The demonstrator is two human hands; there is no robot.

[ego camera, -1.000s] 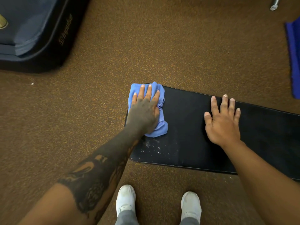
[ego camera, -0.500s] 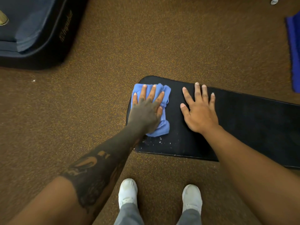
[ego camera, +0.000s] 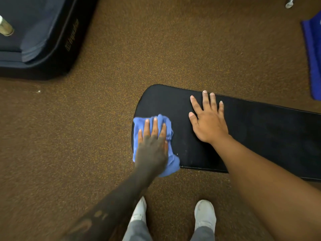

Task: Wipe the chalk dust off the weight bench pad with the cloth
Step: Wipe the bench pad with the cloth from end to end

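Wiping step in hand: left hand [ego camera: 151, 146], fingers flat, presses blue cloth [ego camera: 171, 160] on near rounded end of black bench pad [ego camera: 260, 136]. Right hand [ego camera: 209, 124] splayed wide, empty, bracing pad. Faint specks beside cloth. Next, likely: sweep cloth over them.

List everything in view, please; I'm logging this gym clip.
pad: 1, black, on the floor, centre to right
cloth: 1, light blue, on the pad's near left corner, under the left hand
mat: 1, dark navy, top left
brass object: 1, on the mat, far left
blue fabric: 1, right edge
metal object: 1, silver, top right
floor: brown, speckled
shoes: 2, white, bottom centre
left hand: flat on the cloth
right hand: flat on the pad, fingers spread
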